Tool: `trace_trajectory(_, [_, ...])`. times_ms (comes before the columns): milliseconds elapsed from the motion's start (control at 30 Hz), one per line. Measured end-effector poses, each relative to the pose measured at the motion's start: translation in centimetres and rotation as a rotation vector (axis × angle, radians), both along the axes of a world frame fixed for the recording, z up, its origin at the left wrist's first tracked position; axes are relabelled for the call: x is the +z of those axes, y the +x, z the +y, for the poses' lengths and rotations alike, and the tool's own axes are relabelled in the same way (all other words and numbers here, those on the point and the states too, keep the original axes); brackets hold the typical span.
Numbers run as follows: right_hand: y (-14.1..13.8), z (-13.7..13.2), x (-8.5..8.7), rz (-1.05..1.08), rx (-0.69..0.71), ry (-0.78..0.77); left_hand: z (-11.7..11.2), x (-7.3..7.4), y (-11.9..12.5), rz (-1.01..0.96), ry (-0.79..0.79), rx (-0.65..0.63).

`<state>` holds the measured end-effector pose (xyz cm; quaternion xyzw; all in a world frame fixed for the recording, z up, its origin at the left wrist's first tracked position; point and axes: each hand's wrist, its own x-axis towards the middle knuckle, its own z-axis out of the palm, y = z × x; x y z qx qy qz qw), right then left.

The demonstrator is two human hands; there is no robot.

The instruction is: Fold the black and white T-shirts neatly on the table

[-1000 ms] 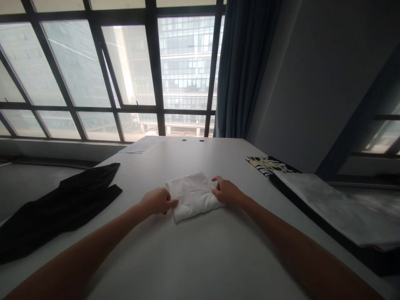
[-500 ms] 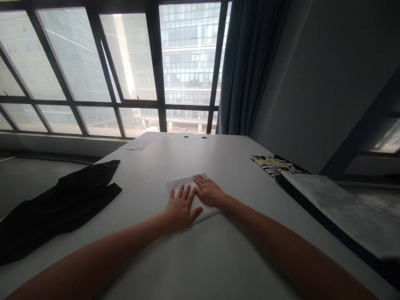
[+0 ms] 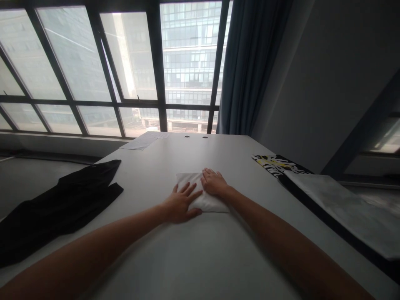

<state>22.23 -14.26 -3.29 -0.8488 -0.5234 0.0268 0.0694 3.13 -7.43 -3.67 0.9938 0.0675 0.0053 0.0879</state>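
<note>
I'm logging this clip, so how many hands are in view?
2. The left hand has its fingers spread over the left side of the white cloth; the right hand rests on its far right part. No others show.

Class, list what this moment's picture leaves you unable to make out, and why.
In the head view:
White cloth: part lies hidden under the left hand and right hand.
Black cloth: cut off by the left edge.
Pale grey cloth: cut off by the right edge.
Pale sheet: any marks too small and faint to read.
</note>
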Motion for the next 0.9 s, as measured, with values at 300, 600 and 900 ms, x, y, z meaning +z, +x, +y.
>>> trace_trajectory(300, [-4.1, -2.7, -2.0, 0.051, 0.072, 0.056, 5.6, 0.3, 5.7, -0.089, -0.115, 0.206])
trace_trajectory(600, [-1.5, -1.8, -1.6, 0.133, -0.066, -0.022, 6.3, -1.3, 5.6, 0.002, 0.026, 0.463])
trace_trajectory(900, [0.0, -1.6, -1.7, 0.064, -0.011, 0.038, 1.4, -2.0, 3.8, -0.093, 0.074, 0.145])
